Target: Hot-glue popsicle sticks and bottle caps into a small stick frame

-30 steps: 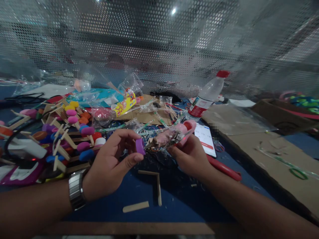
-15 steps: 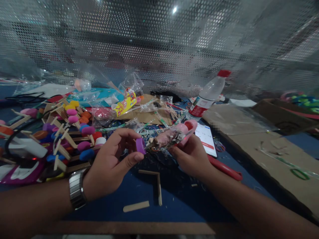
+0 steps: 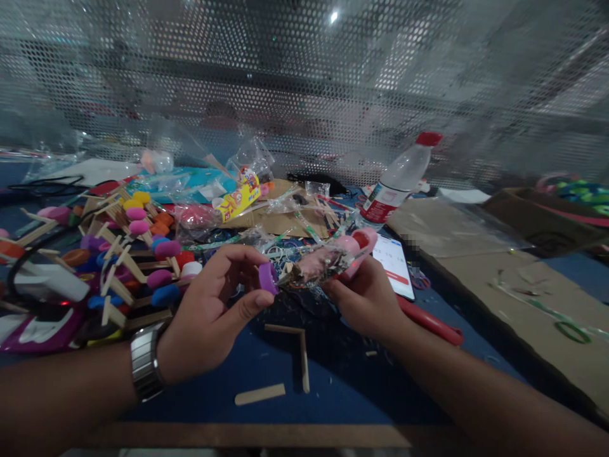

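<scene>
Between its thumb and fingers, my left hand (image 3: 219, 311) pinches a purple cap (image 3: 268, 278). My right hand (image 3: 366, 295) is closed on a pink glue gun (image 3: 328, 260) with a stained, crusted front part. The gun's tip points left and meets the cap's right side, or comes very close to it. Below the hands lie two wooden sticks joined in an L shape (image 3: 304, 362) and one loose wooden stick (image 3: 259, 394) on the blue tabletop (image 3: 200, 406).
Many stick pieces with coloured caps (image 3: 137, 254) pile up at the left. Behind are plastic wrappers and a yellow packet (image 3: 240, 198). A red-capped bottle (image 3: 397, 181), a phone (image 3: 394, 266), a red-handled tool (image 3: 431, 322) and cardboard (image 3: 518, 298) are at the right.
The purple cap has turned slightly in my left hand, showing more of its open side. Both hands stay almost where they were.
</scene>
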### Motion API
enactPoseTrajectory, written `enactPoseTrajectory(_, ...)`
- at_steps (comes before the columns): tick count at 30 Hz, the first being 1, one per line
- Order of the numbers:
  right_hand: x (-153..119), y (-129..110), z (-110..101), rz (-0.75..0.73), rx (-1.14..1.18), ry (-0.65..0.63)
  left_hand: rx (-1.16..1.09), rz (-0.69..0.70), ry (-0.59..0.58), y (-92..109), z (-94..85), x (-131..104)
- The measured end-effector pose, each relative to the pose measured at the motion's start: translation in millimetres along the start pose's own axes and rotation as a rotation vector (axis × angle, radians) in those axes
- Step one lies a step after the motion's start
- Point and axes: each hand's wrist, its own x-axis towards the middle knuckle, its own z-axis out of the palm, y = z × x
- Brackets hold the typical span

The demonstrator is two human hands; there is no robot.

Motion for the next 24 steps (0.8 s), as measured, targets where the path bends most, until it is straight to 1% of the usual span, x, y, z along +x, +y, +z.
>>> enactPoseTrajectory(4, -0.2, 0.6, 0.2, 0.025, 0.037, -0.014, 0.002, -0.003, 0.003, 1.6, 0.3, 0.3)
enactPoseTrajectory(14, 0.0, 3.5, -1.1, -0.046, -0.011, 0.001, 0.004, -0.012, 0.017, 2.5, 0.4, 0.5)
enactPoseTrajectory(24, 0.8, -0.3, 0.2, -0.12, 0.038, -0.059, -0.026, -0.013, 0.012, 1.6, 0.0, -1.0)
